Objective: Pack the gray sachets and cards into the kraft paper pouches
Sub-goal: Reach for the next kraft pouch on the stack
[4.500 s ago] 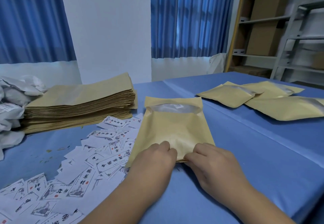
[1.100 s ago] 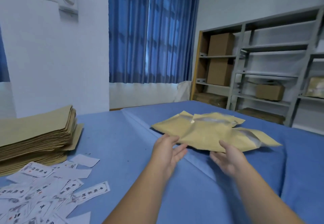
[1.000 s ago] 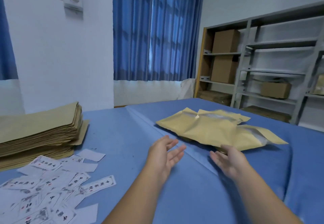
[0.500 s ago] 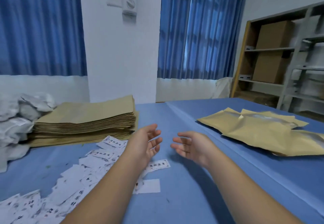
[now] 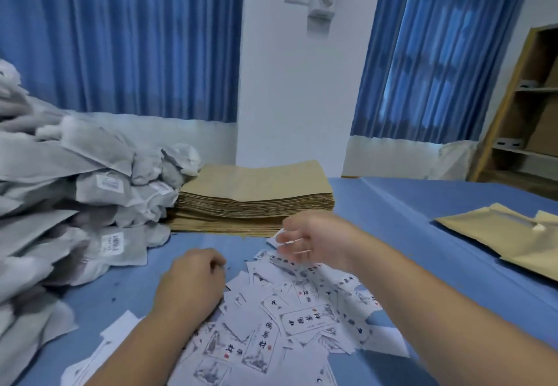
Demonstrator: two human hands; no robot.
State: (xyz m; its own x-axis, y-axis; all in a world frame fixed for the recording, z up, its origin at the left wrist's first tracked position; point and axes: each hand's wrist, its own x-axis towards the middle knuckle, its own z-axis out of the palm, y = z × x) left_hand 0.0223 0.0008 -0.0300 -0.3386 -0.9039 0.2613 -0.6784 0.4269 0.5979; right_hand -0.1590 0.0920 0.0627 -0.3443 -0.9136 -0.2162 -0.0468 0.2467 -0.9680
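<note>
A heap of gray sachets [image 5: 90, 204] with small white labels fills the left side of the blue table [image 5: 407, 222]. Behind the middle lies a stack of flat kraft paper pouches [image 5: 256, 195]. Several white printed cards [image 5: 302, 319] are scattered in front of me. My left hand [image 5: 193, 283] is knuckles up at the left edge of the cards, fingers curled under and fingertips hidden. My right hand [image 5: 314, 240] is blurred, hovering over the far edge of the cards just before the pouch stack, fingers loosely spread and holding nothing that I can see.
Filled kraft pouches [image 5: 498, 234] lie on the table at the right edge. A shelf unit [image 5: 528, 113] with cardboard boxes stands at the far right. Blue curtains and a white wall run behind the table.
My view has swung left from the filled pouches to the cards and sachets. Both hands moved left and down over the cards, the left one now curled at their edge.
</note>
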